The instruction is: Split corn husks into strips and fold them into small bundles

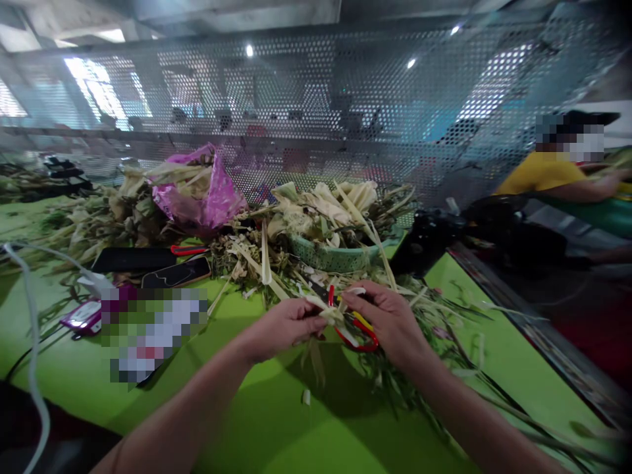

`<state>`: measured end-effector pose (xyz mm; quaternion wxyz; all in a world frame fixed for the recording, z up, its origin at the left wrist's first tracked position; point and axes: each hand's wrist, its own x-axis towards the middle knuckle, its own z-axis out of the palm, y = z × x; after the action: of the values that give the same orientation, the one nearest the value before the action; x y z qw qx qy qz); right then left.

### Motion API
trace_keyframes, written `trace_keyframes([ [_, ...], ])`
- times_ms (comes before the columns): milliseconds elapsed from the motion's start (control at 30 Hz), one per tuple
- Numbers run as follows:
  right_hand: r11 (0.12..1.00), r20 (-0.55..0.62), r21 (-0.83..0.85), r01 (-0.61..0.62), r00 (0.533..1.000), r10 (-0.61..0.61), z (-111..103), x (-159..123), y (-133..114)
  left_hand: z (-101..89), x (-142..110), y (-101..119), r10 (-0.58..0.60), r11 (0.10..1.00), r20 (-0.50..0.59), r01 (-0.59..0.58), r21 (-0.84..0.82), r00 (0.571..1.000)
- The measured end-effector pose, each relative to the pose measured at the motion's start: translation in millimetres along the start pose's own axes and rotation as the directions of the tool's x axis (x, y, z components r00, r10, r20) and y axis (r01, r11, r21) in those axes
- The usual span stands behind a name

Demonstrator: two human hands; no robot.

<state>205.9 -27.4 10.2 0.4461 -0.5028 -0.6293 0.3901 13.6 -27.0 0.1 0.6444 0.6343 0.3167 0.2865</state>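
Observation:
Above the green table, my left hand [299,324] pinches one end of a pale strip of dried husk [332,315]. Thumb and fingers of my right hand [388,315] are closed on the other part of the strip, a little to the right. The strip looks folded or bunched between the two hands. Scissors [363,343] with red and yellow handles lie just behind and below the hands, partly covered by my right hand. A green basket [336,257] heaped with dried husks [326,207] stands beyond them.
A pink plastic bag [217,194] and piled dried stalks [113,214] lie at the back left. Two dark phones [178,272], a red cutter [188,250] and a white cable [32,342] are on the left. A co-worker [548,172] sits at far right, beyond a black device [425,240].

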Motion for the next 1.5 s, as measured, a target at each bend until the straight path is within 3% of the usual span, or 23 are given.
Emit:
trace_keyframes([
  [133, 0.994, 0.045, -0.095, 0.058, 0.998, -0.054, -5, 4, -1, -1.8, 2, -4, 0.023, 0.998, -0.035, -0.020, 0.065, 0.999],
  [267, 0.929, 0.165, -0.288, 0.231, 0.968, -0.190, -9, 5, -8, -0.6, 6, -11, 0.049, 0.966, -0.042, -0.037, 0.254, 0.998],
  [367, 0.890, 0.237, -0.355, 0.285, 0.949, -0.210, -6, 3, -11, 2.1, 8, -12, 0.085, 0.919, -0.037, -0.064, 0.390, 0.996],
  [533, 0.971, 0.171, -0.190, 0.146, 0.979, -0.114, 1, 0, -10, 10.1, 5, -8, 0.050, 0.911, 0.006, -0.048, 0.409, 0.999],
  [667, 0.988, 0.048, -0.127, 0.084, 0.996, -0.079, 3, 1, -6, 15.4, 2, -5, 0.038, 0.925, 0.042, -0.051, 0.376, 0.998],
  [767, 0.990, 0.010, -0.122, 0.064, 0.998, -0.064, 2, 4, -4, 15.7, 1, -6, 0.011, 0.964, 0.037, -0.021, 0.267, 0.999],
  [900, 0.984, -0.107, -0.136, 0.110, 0.986, -0.125, -5, 5, -10, 12.7, 3, -7, -0.039, 0.991, -0.045, 0.033, -0.127, 0.998],
  [967, 0.970, -0.213, -0.189, 0.155, 0.958, -0.194, -7, 1, -15, 10.9, 4, -6, -0.028, 0.955, -0.159, -0.020, -0.296, 0.987],
  [1033, 0.946, -0.246, -0.258, 0.197, 0.933, -0.262, -6, -6, -19, 9.7, 5, -5, -0.048, 0.889, -0.244, -0.070, -0.452, 0.969],
  [1133, 0.904, -0.100, -0.324, 0.279, 0.940, -0.326, 4, -15, -19, 9.9, 8, -6, -0.088, 0.764, -0.303, -0.131, -0.632, 0.949],
  [1233, 0.886, 0.042, -0.378, 0.268, 0.961, -0.273, 18, -19, -12, 14.0, 11, -10, -0.099, 0.708, -0.329, -0.166, -0.687, 0.939],
  [1300, 0.884, 0.042, -0.415, 0.216, 0.975, -0.219, 25, -18, -6, 18.8, 11, -14, -0.109, 0.712, -0.346, -0.170, -0.681, 0.932],
  [1500, 0.877, 0.023, -0.449, 0.171, 0.983, -0.180, 32, -14, 5, 30.2, 9, -14, -0.078, 0.839, -0.442, -0.181, -0.514, 0.894],
])
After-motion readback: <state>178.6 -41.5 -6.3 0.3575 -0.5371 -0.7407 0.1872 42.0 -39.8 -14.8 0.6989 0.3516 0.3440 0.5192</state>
